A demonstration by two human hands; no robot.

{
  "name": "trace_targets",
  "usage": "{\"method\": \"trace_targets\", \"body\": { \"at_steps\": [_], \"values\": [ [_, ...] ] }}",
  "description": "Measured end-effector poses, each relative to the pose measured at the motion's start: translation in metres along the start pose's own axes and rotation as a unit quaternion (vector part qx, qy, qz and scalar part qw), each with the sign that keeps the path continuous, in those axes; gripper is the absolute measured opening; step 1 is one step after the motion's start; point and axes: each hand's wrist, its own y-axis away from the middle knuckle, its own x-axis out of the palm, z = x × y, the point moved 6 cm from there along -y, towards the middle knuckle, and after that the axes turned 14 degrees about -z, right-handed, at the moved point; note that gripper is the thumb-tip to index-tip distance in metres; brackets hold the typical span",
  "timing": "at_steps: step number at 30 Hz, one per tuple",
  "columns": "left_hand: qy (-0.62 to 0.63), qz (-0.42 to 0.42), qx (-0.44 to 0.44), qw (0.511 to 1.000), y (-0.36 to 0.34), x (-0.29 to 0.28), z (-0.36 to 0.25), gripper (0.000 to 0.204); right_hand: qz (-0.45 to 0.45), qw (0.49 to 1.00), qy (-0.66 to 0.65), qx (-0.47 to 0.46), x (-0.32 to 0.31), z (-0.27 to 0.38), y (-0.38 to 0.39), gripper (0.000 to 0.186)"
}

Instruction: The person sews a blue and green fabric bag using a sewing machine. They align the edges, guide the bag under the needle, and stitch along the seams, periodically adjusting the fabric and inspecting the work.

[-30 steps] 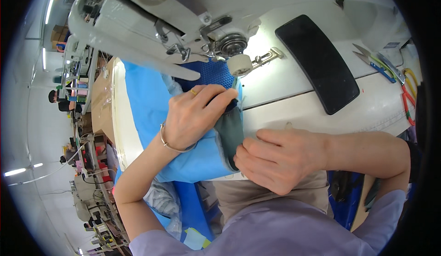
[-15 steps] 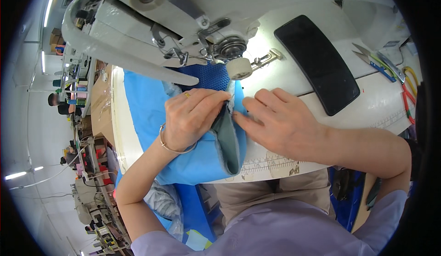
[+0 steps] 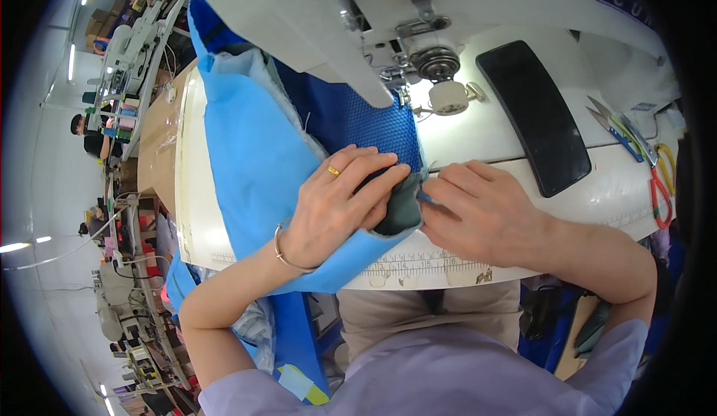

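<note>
My left hand lies over a light blue fabric piece, fingers curled on its folded edge beside a grey-green inner layer. My right hand pinches that piece's edge at the right, fingertips partly hidden. A dark blue mesh panel runs from my fingers up under the white sewing machine, near its needle area. A grey fluffy-looking raw edge borders the light blue layer. All rests on the white sewing table, which has a printed ruler along its front.
A black phone lies right of the needle, with metal scissors and red-handled scissors beyond it. Cardboard is at the left. Further machines and thread cones line the left, with a person among them.
The fabric now reaches farther back beside the machine, exposing more mesh. My left hand has shifted right and slightly down; my right hand has moved slightly right. The whole view has shifted.
</note>
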Motion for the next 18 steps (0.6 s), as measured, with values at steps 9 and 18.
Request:
{"method": "trace_targets", "body": {
  "at_steps": [9,18],
  "values": [
    [-0.003,0.023,0.061,0.998,-0.0016,-0.0031,0.0030,0.052,0.011,1.000,-0.018,-0.020,0.0002,0.0028,-0.0025,0.011],
    [0.032,0.020,0.051,0.998,-0.0027,-0.0009,0.0067,0.054,0.073,0.997,0.012,-0.031,-0.0054,0.0046,-0.0058,0.019]
  ]
}}
